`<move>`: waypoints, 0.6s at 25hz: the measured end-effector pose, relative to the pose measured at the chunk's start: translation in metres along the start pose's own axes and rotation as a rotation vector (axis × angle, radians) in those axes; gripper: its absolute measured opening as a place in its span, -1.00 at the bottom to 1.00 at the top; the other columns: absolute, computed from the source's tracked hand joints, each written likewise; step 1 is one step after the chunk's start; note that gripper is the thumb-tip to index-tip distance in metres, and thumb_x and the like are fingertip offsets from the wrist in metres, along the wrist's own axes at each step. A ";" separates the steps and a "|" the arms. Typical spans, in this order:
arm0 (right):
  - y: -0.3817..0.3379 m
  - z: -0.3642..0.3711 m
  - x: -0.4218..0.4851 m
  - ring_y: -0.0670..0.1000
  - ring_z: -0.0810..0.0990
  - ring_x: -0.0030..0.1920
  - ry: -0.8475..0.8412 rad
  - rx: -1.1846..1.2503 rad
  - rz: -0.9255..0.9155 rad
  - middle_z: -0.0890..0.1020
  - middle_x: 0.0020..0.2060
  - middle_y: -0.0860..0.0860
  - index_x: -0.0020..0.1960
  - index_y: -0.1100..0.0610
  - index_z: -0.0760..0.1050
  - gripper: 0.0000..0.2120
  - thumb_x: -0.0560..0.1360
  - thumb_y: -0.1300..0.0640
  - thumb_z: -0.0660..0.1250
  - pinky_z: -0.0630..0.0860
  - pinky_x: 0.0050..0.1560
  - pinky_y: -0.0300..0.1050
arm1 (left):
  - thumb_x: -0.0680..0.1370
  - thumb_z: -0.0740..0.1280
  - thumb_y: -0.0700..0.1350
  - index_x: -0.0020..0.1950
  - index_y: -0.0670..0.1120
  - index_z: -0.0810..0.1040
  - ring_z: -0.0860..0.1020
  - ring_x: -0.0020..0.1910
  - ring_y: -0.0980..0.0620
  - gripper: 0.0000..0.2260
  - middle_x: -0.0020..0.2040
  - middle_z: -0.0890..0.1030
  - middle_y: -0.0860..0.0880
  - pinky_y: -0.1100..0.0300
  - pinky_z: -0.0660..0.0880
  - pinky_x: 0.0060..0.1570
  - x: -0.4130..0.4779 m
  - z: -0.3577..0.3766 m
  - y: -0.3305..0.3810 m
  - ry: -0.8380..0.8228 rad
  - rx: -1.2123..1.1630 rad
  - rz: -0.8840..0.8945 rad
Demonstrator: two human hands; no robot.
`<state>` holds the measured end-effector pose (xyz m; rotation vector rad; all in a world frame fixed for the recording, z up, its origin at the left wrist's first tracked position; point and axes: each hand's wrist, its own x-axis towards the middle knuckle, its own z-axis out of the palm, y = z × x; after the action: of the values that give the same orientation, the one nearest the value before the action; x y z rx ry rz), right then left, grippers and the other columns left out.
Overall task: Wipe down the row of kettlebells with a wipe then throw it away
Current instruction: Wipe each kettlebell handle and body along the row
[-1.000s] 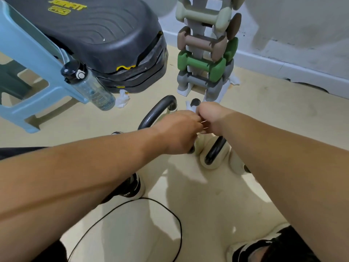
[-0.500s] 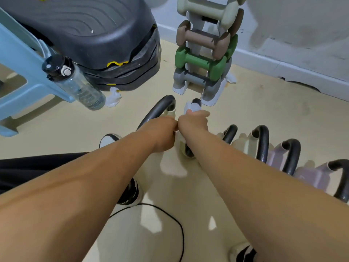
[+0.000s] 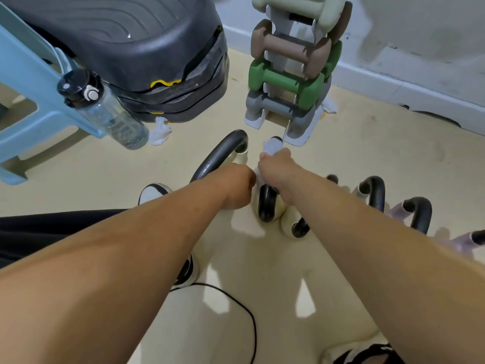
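Down near the feet a black cable [image 3: 246, 311] curls on the floor. Past it, both arms reach out. The right hand [image 3: 274, 168] is curled round a white wipe [image 3: 273, 146] and holds it on the far end of the handle of a small kettlebell [image 3: 266, 203]. That black handle runs from near to far, so I think the wipe should slide back along it toward the person. The left hand [image 3: 235, 186] sits just beside it, against the big kettlebell [image 3: 223, 153]. Its fingers are tucked under, so I cannot tell if it holds anything. The other kettlebells [image 3: 372, 190] line up off to the right, so the right hand is closer to them. Farther back are a water bottle [image 3: 105, 111] and a dumbbell rack [image 3: 288, 74].
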<state>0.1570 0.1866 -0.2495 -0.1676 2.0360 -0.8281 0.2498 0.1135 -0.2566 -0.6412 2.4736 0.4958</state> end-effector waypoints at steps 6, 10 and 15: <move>0.018 0.017 -0.002 0.22 0.29 0.47 0.122 -0.045 0.052 0.06 0.59 0.18 0.62 0.18 -0.30 -0.21 0.63 0.15 0.18 0.36 0.25 0.06 | 0.58 0.23 -0.15 -0.23 0.02 0.44 0.52 -0.19 -0.04 -0.81 -0.24 0.53 0.04 0.19 0.32 -0.31 0.005 0.009 -0.014 -0.018 -0.018 -0.051; -0.024 -0.016 0.029 0.25 0.34 0.39 0.073 -0.457 -0.053 0.40 0.30 0.25 0.26 0.30 0.39 -0.74 0.62 0.24 0.09 0.34 0.29 0.07 | 0.56 0.21 -0.20 -0.26 0.03 0.40 0.49 -0.19 -0.02 -0.78 -0.21 0.52 0.05 0.21 0.33 -0.30 0.002 0.006 -0.007 -0.034 -0.082 -0.061; -0.038 -0.012 0.058 0.18 0.39 0.10 0.067 -0.719 -0.140 0.43 -0.01 0.12 0.00 0.19 0.44 -0.86 0.58 0.28 0.11 0.37 0.04 -0.05 | 0.57 0.21 -0.21 0.10 0.00 0.61 0.57 -0.04 -0.07 -0.76 -0.02 0.62 0.00 0.10 0.54 -0.02 0.004 0.002 0.001 -0.019 -0.161 -0.042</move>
<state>0.1063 0.1391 -0.2623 -0.6940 2.3259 -0.1460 0.2472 0.1136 -0.2605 -0.7473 2.4141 0.6860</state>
